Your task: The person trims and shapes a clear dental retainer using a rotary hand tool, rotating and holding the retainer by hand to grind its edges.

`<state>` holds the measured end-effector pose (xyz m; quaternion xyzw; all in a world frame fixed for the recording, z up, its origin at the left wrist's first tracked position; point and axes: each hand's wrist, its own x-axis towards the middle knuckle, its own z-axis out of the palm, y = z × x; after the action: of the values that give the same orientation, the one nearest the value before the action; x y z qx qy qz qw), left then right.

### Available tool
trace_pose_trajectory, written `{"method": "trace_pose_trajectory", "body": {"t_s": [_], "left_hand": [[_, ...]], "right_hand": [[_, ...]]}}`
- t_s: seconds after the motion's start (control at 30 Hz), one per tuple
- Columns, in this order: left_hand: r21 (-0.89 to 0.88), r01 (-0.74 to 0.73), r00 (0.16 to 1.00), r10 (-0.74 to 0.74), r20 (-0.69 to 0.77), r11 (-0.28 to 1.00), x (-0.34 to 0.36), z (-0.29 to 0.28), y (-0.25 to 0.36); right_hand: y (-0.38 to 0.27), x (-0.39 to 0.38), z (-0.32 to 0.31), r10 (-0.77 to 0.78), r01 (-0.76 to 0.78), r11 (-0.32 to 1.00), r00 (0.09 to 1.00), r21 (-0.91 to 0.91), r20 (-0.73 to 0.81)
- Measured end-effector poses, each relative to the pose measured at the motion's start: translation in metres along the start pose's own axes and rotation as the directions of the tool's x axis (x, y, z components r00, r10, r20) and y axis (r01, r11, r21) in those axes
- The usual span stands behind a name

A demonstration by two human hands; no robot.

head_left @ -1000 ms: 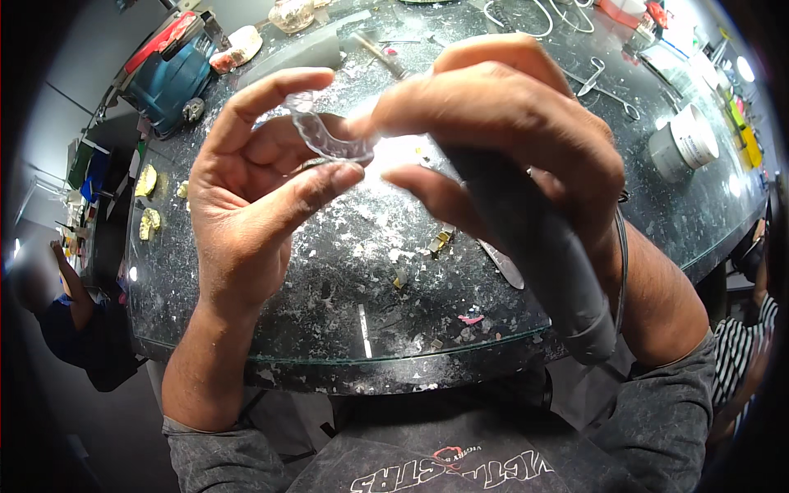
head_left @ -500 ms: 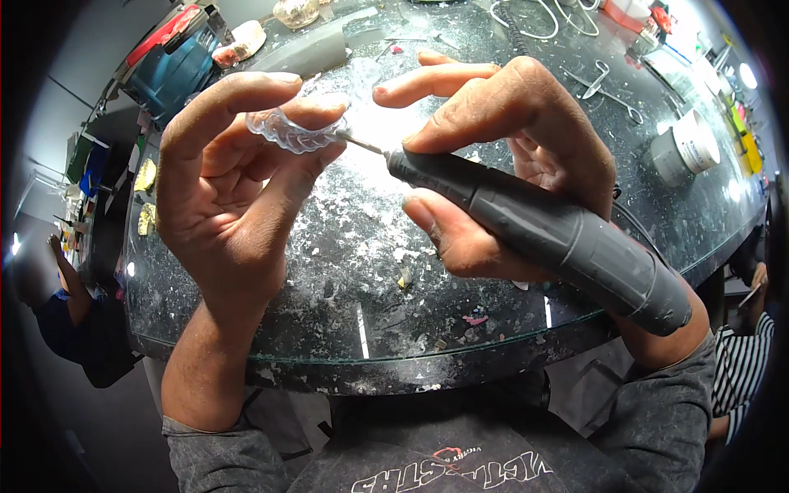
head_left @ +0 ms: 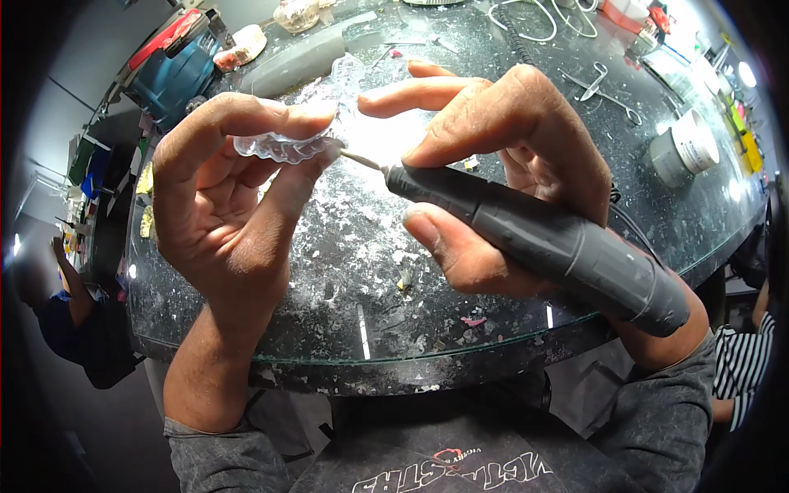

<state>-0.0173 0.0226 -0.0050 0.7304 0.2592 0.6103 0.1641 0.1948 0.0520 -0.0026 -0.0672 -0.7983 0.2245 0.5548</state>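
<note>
A clear plastic dental aligner (head_left: 283,149), curved and tooth-shaped, is pinched between the thumb and fingers of my left hand (head_left: 238,181). One end of it rises above the fingertips, toward the far side of the table. My right hand (head_left: 509,156) is wrapped round a dark grey rotary handpiece (head_left: 542,230), thumb below and index finger on top near its nose. The thin metal bur (head_left: 362,159) points left, its tip at the aligner's edge beside my left thumb. Whether the tip touches cannot be made out in the glare.
White dust and scraps cover the glass-topped dark table (head_left: 353,304). Scissors (head_left: 598,86) and a white-and-grey tub (head_left: 684,149) stand to the right. At the far left are a blue container (head_left: 174,78) and a dental model (head_left: 240,48). Other people appear at both edges.
My left hand has turned the aligner, so one arm of it now stands up past the fingertips. My right hand and the handpiece have shifted only slightly.
</note>
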Motion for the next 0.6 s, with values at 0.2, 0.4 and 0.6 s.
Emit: {"method": "trace_pose_trajectory", "body": {"t_s": [0.2, 0.4, 0.6], "left_hand": [[0.003, -0.017, 1.000, 0.017, 0.001, 1.000, -0.002, 0.000, 0.000], [-0.008, -0.089, 0.996, 0.089, 0.029, 0.996, -0.003, 0.000, -0.002], [0.053, -0.156, 0.986, 0.153, 0.059, 0.986, 0.000, 0.001, -0.001]], "right_hand": [[-0.006, 0.001, 0.005, 0.020, -0.020, 1.000, 0.999, 0.011, -0.034], [-0.006, 0.001, 0.000, -0.010, 0.010, 1.000, 1.000, 0.016, 0.018], [-0.011, -0.001, 0.002, 0.129, -0.128, 0.991, 0.992, 0.050, -0.018]]}}
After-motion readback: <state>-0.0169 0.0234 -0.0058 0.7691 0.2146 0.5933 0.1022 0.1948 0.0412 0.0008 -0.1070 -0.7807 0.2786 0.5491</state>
